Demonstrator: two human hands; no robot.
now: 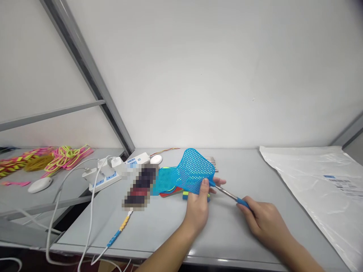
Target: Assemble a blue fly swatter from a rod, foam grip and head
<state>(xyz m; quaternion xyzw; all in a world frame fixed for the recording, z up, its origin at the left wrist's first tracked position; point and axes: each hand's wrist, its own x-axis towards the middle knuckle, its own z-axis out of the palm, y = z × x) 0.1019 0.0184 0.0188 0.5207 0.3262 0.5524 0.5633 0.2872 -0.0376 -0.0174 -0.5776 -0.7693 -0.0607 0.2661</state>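
Observation:
A blue fly swatter (pixel 195 170) is held above the grey table, its perforated head tilted up and its metal rod slanting down to the right. My left hand (pixel 198 206) grips the base of the head, thumb in front and fingers behind it. Around the blue handle end, my right hand (pixel 262 219) is closed. Behind the swatter lie more swatter heads (pixel 167 179), blue on top with red and yellow-green edges beneath. Several metal rods (pixel 211 162) lie at the back, partly covered by the raised head. Blue and yellow-green pieces (pixel 185 195) show beside my left wrist.
On the left are a pixelated phone (pixel 140 189) with a cable, white power strips (pixel 106 181) with plugs, and a white oval object (pixel 155 159). A white plastic bag (pixel 320 185) covers the right side. Pink and yellow cords (pixel 68 158) lie beyond the metal frame (pixel 93 83).

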